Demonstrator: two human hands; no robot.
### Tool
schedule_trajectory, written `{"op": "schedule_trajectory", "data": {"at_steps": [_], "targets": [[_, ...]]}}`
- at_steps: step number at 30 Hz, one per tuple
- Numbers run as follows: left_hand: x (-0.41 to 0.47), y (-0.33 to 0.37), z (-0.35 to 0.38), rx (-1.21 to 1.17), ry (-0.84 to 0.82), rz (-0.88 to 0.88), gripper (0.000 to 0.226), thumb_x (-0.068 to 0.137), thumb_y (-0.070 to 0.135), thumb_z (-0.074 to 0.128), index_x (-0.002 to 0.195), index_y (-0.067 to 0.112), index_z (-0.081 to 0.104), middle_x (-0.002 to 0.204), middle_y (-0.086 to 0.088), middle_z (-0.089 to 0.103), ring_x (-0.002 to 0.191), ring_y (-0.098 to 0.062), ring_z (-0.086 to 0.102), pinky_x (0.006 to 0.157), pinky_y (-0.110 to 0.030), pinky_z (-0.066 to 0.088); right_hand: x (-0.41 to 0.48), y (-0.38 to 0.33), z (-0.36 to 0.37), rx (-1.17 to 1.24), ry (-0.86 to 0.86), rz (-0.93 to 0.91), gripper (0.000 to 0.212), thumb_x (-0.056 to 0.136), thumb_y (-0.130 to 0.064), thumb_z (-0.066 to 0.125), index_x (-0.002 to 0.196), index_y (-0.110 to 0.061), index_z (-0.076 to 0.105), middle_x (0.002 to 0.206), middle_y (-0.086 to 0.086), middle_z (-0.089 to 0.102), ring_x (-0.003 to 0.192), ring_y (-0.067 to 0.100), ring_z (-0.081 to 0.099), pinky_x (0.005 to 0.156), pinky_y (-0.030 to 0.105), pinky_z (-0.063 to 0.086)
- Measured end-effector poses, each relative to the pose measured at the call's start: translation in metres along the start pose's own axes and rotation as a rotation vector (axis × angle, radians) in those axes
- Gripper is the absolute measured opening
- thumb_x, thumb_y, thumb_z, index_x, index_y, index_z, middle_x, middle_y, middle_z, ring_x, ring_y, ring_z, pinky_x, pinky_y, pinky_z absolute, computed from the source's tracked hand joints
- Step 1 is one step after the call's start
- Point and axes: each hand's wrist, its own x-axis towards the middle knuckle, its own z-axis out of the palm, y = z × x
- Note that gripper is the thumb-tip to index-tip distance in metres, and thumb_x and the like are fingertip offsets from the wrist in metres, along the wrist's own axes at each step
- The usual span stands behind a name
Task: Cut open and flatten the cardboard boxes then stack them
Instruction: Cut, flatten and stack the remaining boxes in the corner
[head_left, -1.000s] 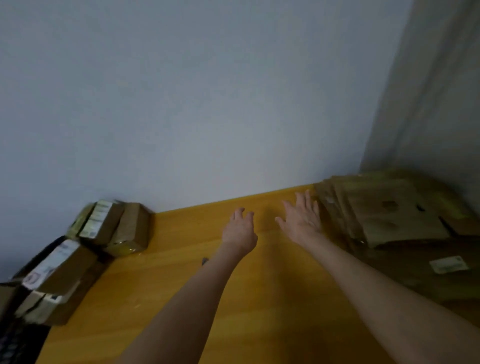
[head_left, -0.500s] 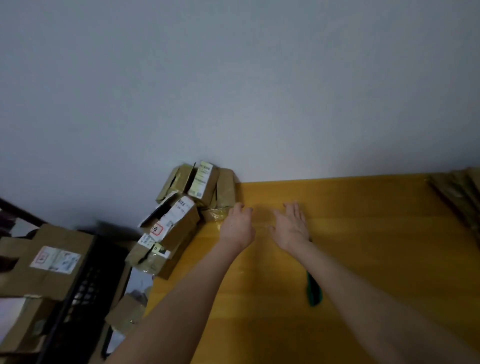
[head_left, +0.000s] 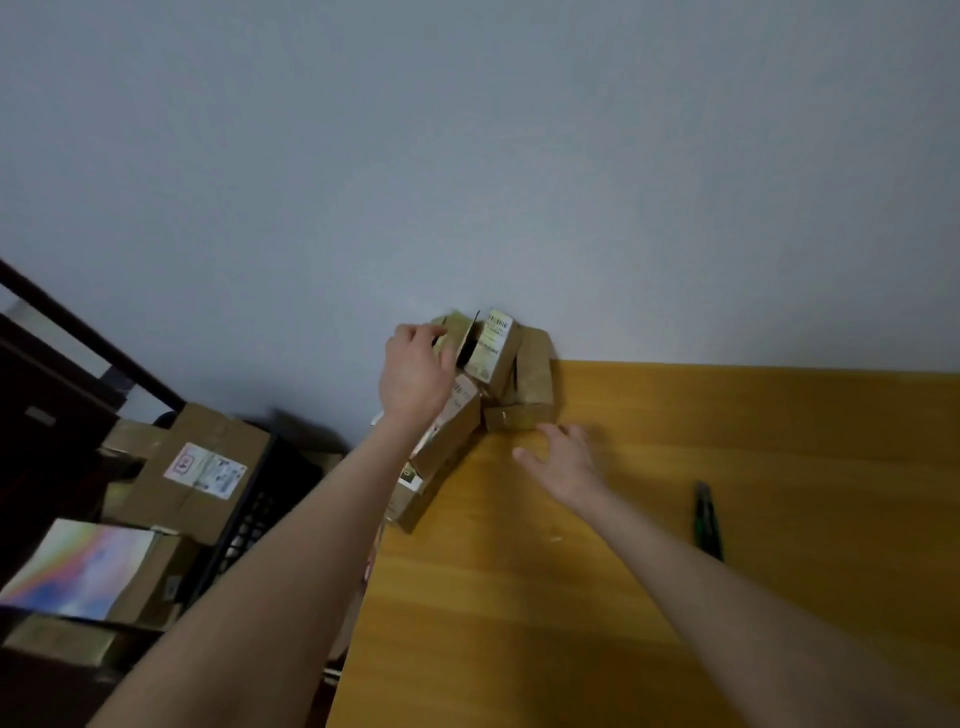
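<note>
Several small cardboard boxes (head_left: 530, 382) are piled against the wall at the far left corner of the yellow table (head_left: 675, 426). My left hand (head_left: 415, 374) reaches onto the top of the pile, fingers curled on the edge of an upper box (head_left: 456, 328) next to a labelled box (head_left: 493, 348). Its fingertips are hidden behind the hand. My right hand (head_left: 566, 457) hovers open just above the table, fingers spread, beside the lowest small box (head_left: 514, 417). A green and black utility knife (head_left: 707, 519) lies on the table to the right of my right forearm.
Left of the table stands a black crate (head_left: 260, 509) holding larger taped cardboard boxes (head_left: 202, 467), one with a shiny rainbow-coloured face (head_left: 78, 571). A dark rail (head_left: 88, 338) runs along the left. The plain wall closes off the table's far edge.
The view has swung left, from the flattened stack at the right to the box pile. My left hand rose from the table onto the top boxes; my right hand followed leftward, staying open.
</note>
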Motion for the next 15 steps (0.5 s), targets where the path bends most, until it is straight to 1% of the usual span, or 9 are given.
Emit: {"op": "schedule_trajectory", "data": {"at_steps": [2, 4, 6, 7, 8, 9, 11, 13, 15], "targets": [[0.018, -0.031, -0.013, -0.097, -0.063, -0.189, 0.036, 0.098, 0.033, 0.045, 0.125, 0.015, 0.059, 0.132, -0.009, 0.052, 0.118, -0.024, 0.051, 0.090, -0.031, 0.039, 0.004, -0.011, 0.007, 0.138, -0.002, 0.026, 0.068, 0.090, -0.054, 0.054, 0.146, -0.021, 0.036, 0.154, 0.010, 0.026, 0.141, 0.030, 0.027, 0.111, 0.046, 0.032], [0.025, -0.064, -0.018, -0.194, -0.170, -0.399, 0.042, 0.098, 0.034, 0.046, 0.128, 0.007, 0.057, 0.134, -0.013, 0.055, 0.121, -0.028, 0.051, 0.094, -0.033, 0.038, 0.011, -0.023, 0.014, 0.266, -0.005, 0.046, 0.071, 0.088, -0.055, 0.056, 0.146, -0.020, 0.036, 0.151, 0.010, 0.032, 0.137, 0.029, 0.034, 0.108, 0.044, 0.036], [0.024, -0.096, -0.014, -0.232, -0.288, -0.550, 0.053, 0.100, 0.040, 0.044, 0.132, 0.000, 0.052, 0.138, -0.018, 0.051, 0.126, -0.032, 0.047, 0.101, -0.037, 0.036, 0.017, -0.034, 0.022, 0.481, -0.022, 0.116, 0.070, 0.088, -0.055, 0.057, 0.145, -0.019, 0.037, 0.149, 0.007, 0.039, 0.133, 0.026, 0.040, 0.102, 0.036, 0.038], [0.021, -0.110, -0.009, -0.251, -0.345, -0.603, 0.058, 0.100, 0.044, 0.042, 0.134, -0.002, 0.050, 0.140, -0.019, 0.049, 0.129, -0.034, 0.045, 0.105, -0.039, 0.034, 0.020, -0.040, 0.028, 0.603, -0.033, 0.178, 0.069, 0.089, -0.055, 0.056, 0.144, -0.019, 0.038, 0.147, 0.006, 0.041, 0.131, 0.026, 0.042, 0.098, 0.033, 0.037], [0.018, -0.122, -0.004, -0.279, -0.396, -0.647, 0.063, 0.099, 0.048, 0.040, 0.136, -0.002, 0.048, 0.142, -0.019, 0.047, 0.131, -0.035, 0.043, 0.109, -0.042, 0.032, 0.022, -0.045, 0.035, 0.716, -0.049, 0.252, 0.069, 0.088, -0.057, 0.055, 0.144, -0.019, 0.039, 0.146, 0.005, 0.042, 0.131, 0.025, 0.042, 0.096, 0.033, 0.036], [0.015, -0.133, 0.001, -0.313, -0.436, -0.682, 0.066, 0.099, 0.052, 0.038, 0.137, -0.001, 0.047, 0.144, -0.019, 0.045, 0.132, -0.035, 0.042, 0.111, -0.044, 0.030, 0.025, -0.049, 0.042, 0.800, -0.073, 0.321, 0.070, 0.088, -0.059, 0.054, 0.144, -0.021, 0.039, 0.146, 0.005, 0.043, 0.131, 0.026, 0.042, 0.099, 0.036, 0.036], [0.011, -0.148, 0.008, -0.350, -0.496, -0.719, 0.069, 0.098, 0.056, 0.035, 0.141, 0.003, 0.043, 0.147, -0.017, 0.042, 0.135, -0.035, 0.038, 0.112, -0.046, 0.028, 0.027, -0.053, 0.060, 0.899, -0.123, 0.413, 0.072, 0.085, -0.065, 0.053, 0.143, -0.023, 0.039, 0.144, 0.005, 0.045, 0.130, 0.027, 0.043, 0.104, 0.043, 0.036], [0.010, -0.157, 0.012, -0.374, -0.566, -0.748, 0.069, 0.098, 0.058, 0.032, 0.143, 0.006, 0.041, 0.147, -0.017, 0.041, 0.135, -0.036, 0.038, 0.110, -0.046, 0.028, 0.030, -0.058, 0.074, 0.960, -0.122, 0.436, 0.074, 0.083, -0.068, 0.053, 0.141, -0.025, 0.039, 0.142, 0.004, 0.047, 0.124, 0.026, 0.047, 0.105, 0.047, 0.038], [0.009, -0.157, 0.014, -0.392, -0.675, -0.755, 0.070, 0.097, 0.060, 0.029, 0.141, 0.008, 0.043, 0.144, -0.017, 0.044, 0.132, -0.036, 0.041, 0.108, -0.045, 0.030, 0.032, -0.064, 0.080, 0.991, -0.098, 0.432, 0.077, 0.080, -0.069, 0.055, 0.142, -0.026, 0.038, 0.142, 0.003, 0.047, 0.122, 0.025, 0.049, 0.104, 0.049, 0.038]]}}
